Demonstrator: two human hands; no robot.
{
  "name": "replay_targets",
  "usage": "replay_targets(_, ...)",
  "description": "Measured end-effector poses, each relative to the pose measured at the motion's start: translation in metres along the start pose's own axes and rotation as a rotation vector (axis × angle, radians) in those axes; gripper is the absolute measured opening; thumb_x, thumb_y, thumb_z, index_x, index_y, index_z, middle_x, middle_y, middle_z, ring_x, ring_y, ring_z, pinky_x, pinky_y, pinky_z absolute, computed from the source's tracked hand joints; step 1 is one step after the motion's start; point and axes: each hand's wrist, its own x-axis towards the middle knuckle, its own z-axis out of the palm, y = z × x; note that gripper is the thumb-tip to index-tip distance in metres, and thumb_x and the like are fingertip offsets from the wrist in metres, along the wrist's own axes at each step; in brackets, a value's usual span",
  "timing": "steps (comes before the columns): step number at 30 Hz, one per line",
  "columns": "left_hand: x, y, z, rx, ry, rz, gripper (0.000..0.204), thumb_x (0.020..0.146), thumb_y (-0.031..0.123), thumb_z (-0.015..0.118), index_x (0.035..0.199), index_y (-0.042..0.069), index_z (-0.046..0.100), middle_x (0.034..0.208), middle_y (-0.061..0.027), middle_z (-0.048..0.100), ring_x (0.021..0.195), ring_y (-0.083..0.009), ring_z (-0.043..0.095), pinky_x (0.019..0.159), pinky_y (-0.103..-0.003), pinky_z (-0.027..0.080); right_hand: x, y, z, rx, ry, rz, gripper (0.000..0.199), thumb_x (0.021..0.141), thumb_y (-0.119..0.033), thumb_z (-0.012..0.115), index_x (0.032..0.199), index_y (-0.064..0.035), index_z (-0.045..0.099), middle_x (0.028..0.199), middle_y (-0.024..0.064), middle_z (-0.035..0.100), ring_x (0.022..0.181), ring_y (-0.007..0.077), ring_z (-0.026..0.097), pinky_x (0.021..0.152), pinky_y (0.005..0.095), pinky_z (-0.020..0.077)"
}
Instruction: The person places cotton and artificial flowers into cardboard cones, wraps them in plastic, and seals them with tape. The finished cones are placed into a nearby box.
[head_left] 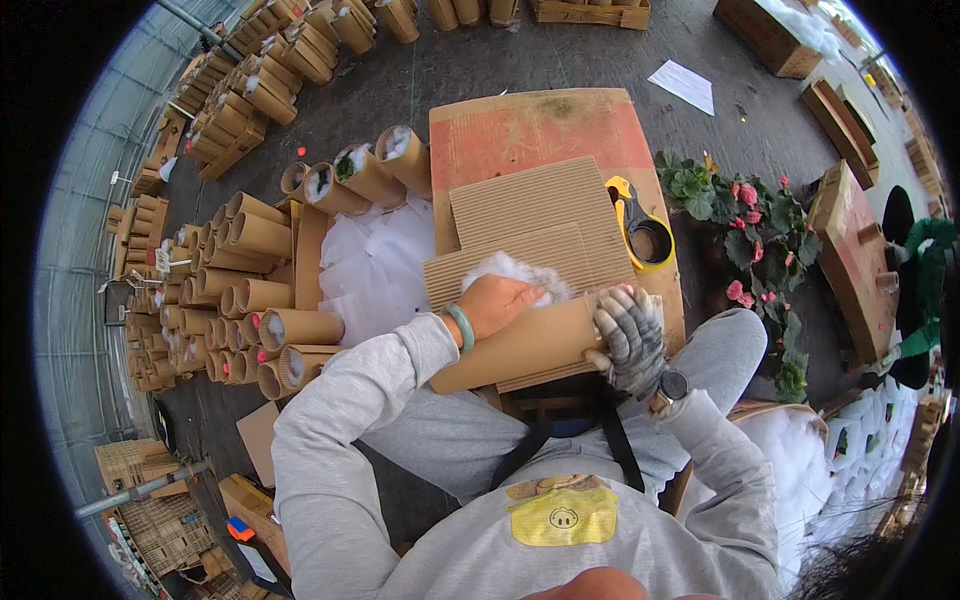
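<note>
A sheet of corrugated cardboard (pixel 510 345) is bent up along the near side of the stacked corrugated sheets (pixel 530 210) on a box in front of me. My left hand (pixel 492 305), bare with a green bangle at the wrist, is closed at a tuft of white fluffy stuffing (pixel 510 270) behind the bent sheet; some fingers are hidden. My right hand (pixel 630 340), in a grey-white work glove, grips the sheet's right end. A small pinkish bit shows by the gloved fingertips; I cannot tell what it is. Beyond that hand lies a yellow-and-black tape dispenser (pixel 643 225).
The work surface is a large red-and-brown carton (pixel 535 130). Left of it are white sheeting (pixel 380 260) and many stacked cardboard tubes (pixel 265 235). Pink-flowered potted-type plants (pixel 745 220) lie to the right, near another carton (pixel 850 260). Wrapped white bundles (pixel 870 440) sit at lower right.
</note>
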Motion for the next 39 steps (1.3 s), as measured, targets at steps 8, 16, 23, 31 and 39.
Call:
replay_targets(8, 0.035, -0.026, -0.024, 0.165, 0.009, 0.29, 0.042, 0.095, 0.035, 0.047, 0.126, 0.007, 0.051, 0.135, -0.0193, 0.044, 0.123, -0.0368, 0.04, 0.104, -0.042, 0.03, 0.05, 0.034, 0.022, -0.036, -0.22, 0.113, 0.048, 0.081, -0.042, 0.058, 0.108, -0.0021, 0.052, 0.1, 0.0125, 0.058, 0.097, 0.031, 0.056, 0.099, 0.0508, 0.0342)
replay_targets(16, 0.015, -0.043, -0.02, -0.191, -0.376, 0.103, 0.052, 0.096, 0.038, 0.044, 0.132, 0.0, 0.044, 0.133, -0.0209, 0.044, 0.124, -0.0341, 0.041, 0.104, -0.039, 0.033, 0.056, 0.023, 0.021, -0.132, -0.133, 0.11, 0.032, 0.086, -0.036, 0.051, 0.094, -0.0053, 0.055, 0.093, 0.0117, 0.061, 0.089, 0.0304, 0.057, 0.084, 0.0469, 0.0412)
replay_targets(23, 0.011, -0.07, -0.062, 0.3, 0.116, -0.251, 0.049, 0.089, 0.047, 0.05, 0.092, 0.0, 0.064, 0.106, -0.0214, 0.056, 0.101, -0.0328, 0.054, 0.087, -0.037, 0.044, 0.124, 0.089, 0.073, -0.237, -0.7, 0.186, 0.022, 0.085, -0.026, 0.05, 0.092, -0.0085, 0.063, 0.094, 0.0143, 0.063, 0.09, 0.0318, 0.061, 0.08, 0.0425, 0.0445)
replay_targets(31, 0.016, -0.024, -0.041, 0.425, 0.072, 0.119, 0.044, 0.082, 0.043, 0.06, 0.101, 0.004, 0.057, 0.08, -0.0149, 0.063, 0.082, -0.0344, 0.062, 0.073, -0.041, 0.049, 0.094, 0.055, 0.054, -0.15, -0.354, 0.228, 0.02, 0.083, -0.022, 0.054, 0.081, -0.0043, 0.063, 0.078, 0.0114, 0.062, 0.078, 0.0292, 0.058, 0.078, 0.0399, 0.043)
replay_targets(39, 0.035, 0.058, 0.019, 0.319, -0.147, 0.052, 0.084, 0.054, 0.044, 0.08, 0.115, -0.001, 0.045, 0.105, -0.0198, 0.056, 0.096, -0.0373, 0.057, 0.084, -0.041, 0.048, 0.013, 0.01, 0.02, 0.052, 0.177, 0.192, 0.022, 0.077, -0.022, 0.062, 0.09, -0.0042, 0.062, 0.092, 0.0105, 0.061, 0.089, 0.0298, 0.059, 0.09, 0.0425, 0.0423)
